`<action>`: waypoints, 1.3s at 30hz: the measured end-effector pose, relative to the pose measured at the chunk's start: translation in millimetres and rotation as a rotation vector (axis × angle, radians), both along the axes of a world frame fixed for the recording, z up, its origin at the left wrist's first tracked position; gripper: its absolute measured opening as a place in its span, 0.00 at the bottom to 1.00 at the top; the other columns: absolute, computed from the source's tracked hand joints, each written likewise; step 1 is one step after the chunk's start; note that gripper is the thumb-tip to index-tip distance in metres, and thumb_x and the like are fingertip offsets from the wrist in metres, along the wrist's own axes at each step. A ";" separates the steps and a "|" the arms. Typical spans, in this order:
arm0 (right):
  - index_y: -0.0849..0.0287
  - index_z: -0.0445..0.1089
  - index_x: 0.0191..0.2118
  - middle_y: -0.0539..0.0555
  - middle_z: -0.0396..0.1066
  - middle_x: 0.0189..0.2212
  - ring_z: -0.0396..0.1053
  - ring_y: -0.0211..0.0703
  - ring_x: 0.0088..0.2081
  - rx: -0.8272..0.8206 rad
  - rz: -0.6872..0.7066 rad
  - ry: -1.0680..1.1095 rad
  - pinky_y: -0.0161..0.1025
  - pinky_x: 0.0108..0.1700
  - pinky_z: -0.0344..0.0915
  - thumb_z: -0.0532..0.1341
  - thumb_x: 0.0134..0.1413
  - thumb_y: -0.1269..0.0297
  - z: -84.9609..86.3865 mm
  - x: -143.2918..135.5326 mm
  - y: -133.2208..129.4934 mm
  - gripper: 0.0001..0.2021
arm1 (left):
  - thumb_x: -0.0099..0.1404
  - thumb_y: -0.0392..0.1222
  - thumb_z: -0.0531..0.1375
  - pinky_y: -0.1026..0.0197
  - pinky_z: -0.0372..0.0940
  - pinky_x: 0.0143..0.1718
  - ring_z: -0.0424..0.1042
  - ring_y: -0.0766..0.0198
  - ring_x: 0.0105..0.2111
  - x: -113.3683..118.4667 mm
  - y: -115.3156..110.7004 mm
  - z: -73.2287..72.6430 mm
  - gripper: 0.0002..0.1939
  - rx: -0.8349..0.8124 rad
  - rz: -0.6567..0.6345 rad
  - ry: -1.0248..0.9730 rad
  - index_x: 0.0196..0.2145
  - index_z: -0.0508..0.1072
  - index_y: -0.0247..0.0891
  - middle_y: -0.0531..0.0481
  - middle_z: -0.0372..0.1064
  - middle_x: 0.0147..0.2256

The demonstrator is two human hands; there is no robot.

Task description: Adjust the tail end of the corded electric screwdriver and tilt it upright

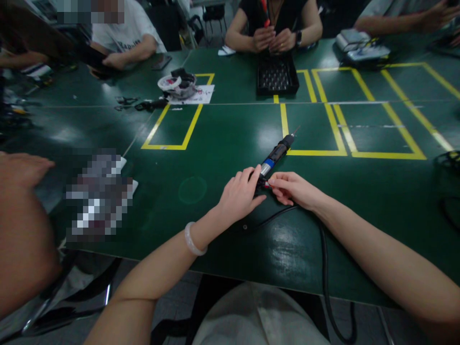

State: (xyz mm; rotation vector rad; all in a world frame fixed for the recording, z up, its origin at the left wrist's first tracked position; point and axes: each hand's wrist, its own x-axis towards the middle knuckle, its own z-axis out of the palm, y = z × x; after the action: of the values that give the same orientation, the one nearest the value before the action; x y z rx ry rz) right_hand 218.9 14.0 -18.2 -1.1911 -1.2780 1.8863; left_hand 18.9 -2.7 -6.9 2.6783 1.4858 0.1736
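Observation:
An electric screwdriver (pixel 276 154), black with a silver and blue band, lies slantwise on the green table, its thin bit pointing away to the right. Over its rear end, my left hand (pixel 240 192) is closed, the thumb apart on the near side; the fingers partly hide the tool there. Thumb and forefinger of my right hand (pixel 293 189) pinch at a small red piece (pixel 267 184) by the screwdriver's tail, too small to name. A black cable (pixel 275 216) runs beneath my right hand, and a thick dark cord (pixel 325 258) hangs over the table edge.
A black tray (pixel 277 79) stands across the table before a person holding a red-handled tool. Tape rolls and a paper (pixel 194 95) lie further left. Yellow tape outlines (pixel 316 153) mark the green table (pixel 223 129). A co-worker's arm (pixel 25 230) reaches in at the left.

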 end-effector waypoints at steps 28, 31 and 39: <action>0.58 0.74 0.48 0.57 0.75 0.38 0.74 0.45 0.39 1.310 0.296 -0.692 0.36 0.37 0.67 0.54 0.71 0.61 -12.2 11.7 -5.3 0.12 | 0.69 0.49 0.62 0.49 0.66 0.54 0.66 0.47 0.55 -2.1 2.1 -3.7 0.41 -0.030 -0.001 -0.031 0.70 0.51 0.29 0.35 0.60 0.63; 0.59 0.76 0.48 0.56 0.75 0.35 0.74 0.43 0.37 1.344 0.295 -0.692 0.36 0.36 0.66 0.55 0.71 0.61 -10.9 14.8 -4.2 0.13 | 0.69 0.50 0.62 0.50 0.66 0.54 0.65 0.47 0.55 -3.0 1.7 -4.7 0.40 -0.009 -0.003 -0.029 0.70 0.51 0.30 0.35 0.60 0.62; 0.60 0.77 0.48 0.58 0.78 0.38 0.75 0.46 0.39 1.375 0.275 -0.650 0.38 0.38 0.67 0.56 0.69 0.65 -12.1 14.2 -5.1 0.13 | 0.71 0.56 0.58 0.51 0.66 0.50 0.68 0.48 0.53 4.0 -3.2 3.3 0.40 0.007 0.037 0.047 0.70 0.52 0.29 0.33 0.61 0.61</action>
State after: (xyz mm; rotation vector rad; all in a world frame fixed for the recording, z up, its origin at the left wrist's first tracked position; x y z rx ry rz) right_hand 233.1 8.9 -30.3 -0.7925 -2.4959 0.3056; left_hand 22.9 -5.9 -3.6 2.6799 1.5515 0.1188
